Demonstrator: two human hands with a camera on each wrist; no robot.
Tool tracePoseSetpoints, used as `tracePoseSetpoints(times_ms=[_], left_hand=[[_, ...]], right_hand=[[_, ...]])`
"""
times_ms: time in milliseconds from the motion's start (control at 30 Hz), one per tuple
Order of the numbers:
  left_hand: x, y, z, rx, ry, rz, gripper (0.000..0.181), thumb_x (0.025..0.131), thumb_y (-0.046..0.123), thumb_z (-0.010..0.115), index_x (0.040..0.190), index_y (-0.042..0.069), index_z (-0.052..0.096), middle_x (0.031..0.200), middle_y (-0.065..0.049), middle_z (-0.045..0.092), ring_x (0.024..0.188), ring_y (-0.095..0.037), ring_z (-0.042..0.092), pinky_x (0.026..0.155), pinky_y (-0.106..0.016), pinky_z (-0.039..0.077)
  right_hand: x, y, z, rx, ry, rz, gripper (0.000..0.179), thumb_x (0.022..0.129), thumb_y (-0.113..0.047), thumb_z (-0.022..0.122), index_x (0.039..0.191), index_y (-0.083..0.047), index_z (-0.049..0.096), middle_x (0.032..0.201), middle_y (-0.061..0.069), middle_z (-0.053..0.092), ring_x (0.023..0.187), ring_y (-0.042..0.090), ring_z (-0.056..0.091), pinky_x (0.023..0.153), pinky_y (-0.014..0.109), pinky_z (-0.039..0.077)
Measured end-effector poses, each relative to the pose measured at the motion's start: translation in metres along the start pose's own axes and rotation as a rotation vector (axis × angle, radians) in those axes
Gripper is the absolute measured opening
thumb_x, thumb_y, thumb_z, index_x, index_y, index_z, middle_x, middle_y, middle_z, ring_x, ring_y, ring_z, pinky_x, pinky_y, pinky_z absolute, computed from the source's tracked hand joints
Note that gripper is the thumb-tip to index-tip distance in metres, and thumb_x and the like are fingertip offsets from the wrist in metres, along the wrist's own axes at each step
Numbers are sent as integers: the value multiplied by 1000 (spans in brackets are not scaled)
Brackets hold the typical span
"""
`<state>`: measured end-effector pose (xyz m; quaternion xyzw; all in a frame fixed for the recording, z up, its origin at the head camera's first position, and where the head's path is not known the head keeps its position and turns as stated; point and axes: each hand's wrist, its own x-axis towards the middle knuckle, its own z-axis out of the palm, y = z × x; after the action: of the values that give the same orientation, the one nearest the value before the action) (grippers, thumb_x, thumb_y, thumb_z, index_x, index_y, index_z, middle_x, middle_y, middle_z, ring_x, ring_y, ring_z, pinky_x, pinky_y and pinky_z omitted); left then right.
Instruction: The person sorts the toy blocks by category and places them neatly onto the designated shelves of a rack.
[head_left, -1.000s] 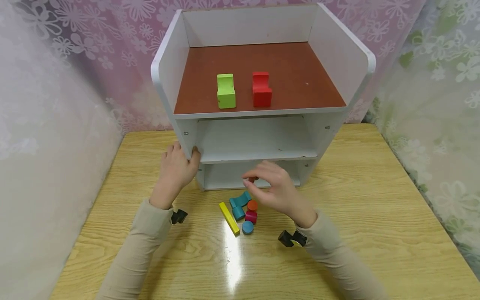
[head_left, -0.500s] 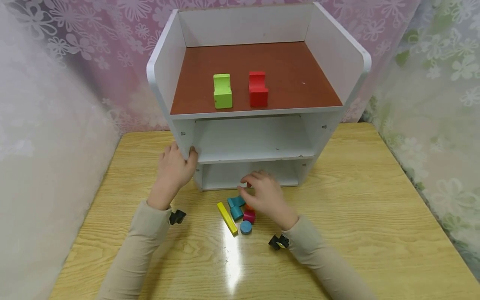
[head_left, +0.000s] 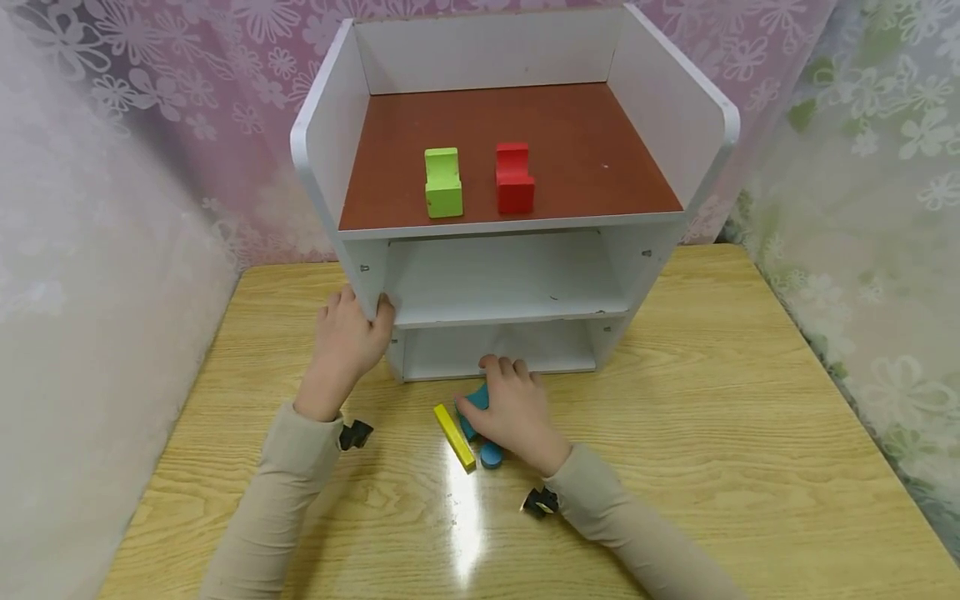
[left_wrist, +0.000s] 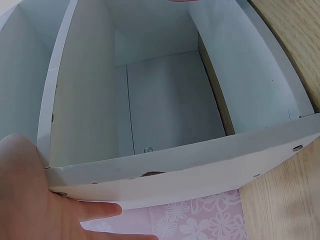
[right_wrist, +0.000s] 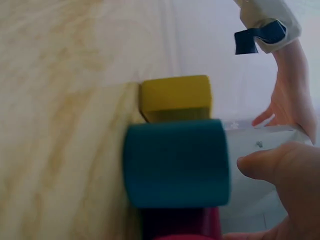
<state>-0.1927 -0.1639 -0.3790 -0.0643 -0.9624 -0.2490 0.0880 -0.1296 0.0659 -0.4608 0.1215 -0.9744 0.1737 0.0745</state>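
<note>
My left hand [head_left: 348,342] grips the front edge of the left side panel of a white toy shelf unit [head_left: 498,279], thumb on the inner side, fingers outside. My right hand [head_left: 517,412] reaches low over a small pile of toy blocks before the unit, thumb apart from the fingers. Beneath it shows a curved teal block [head_left: 475,400]; a yellow bar [head_left: 454,437] and a blue round block [head_left: 491,455] lie beside it. In the right wrist view a teal cylinder-like block [right_wrist: 177,162] and a magenta block [right_wrist: 190,230] stand close to the thumb [right_wrist: 260,165]. The orange block is hidden.
A lime-green chair-shaped block [head_left: 444,183] and a red one [head_left: 514,179] stand on the unit's brown top shelf [head_left: 570,142]. The wooden table [head_left: 712,400] meets flowered curtains behind and at the right, and a pale cloth at the left.
My right hand has moved down and left from in front of the lower shelf to over the blocks, covering the orange and magenta ones. My left hand keeps its grip on the panel.
</note>
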Motion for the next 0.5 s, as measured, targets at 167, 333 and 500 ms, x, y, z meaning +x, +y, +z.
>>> tracePoseSetpoints(times_ms=[167,333,500], left_hand=[[0,0,0,0,4,-1,56,97,41,26,137,5,43,120,-20,49,105,-40,44,85,-53,33],[-1,0,0,2,7,0,56,97,41,27,137,5,43,120,-20,50,104,-40,45,86,-54,33],[-1,0,0,4,6,-2,56,97,41,26,138,6,42,120,-20,50,105,-40,44,87,-55,33]], right_hand=[[-1,-1,7,-33,-12,-3,60,80,-63,56,116,-16,58,106,8,62,95,30,55,77,49,41],[0,0,11,-54,-18,-4,62,79,-67,55,115,-16,60,107,9,62,95,32,56,79,53,40],[0,2,12,-43,-16,-9,64,77,-69,55,115,-17,61,107,8,62,95,32,56,79,53,40]])
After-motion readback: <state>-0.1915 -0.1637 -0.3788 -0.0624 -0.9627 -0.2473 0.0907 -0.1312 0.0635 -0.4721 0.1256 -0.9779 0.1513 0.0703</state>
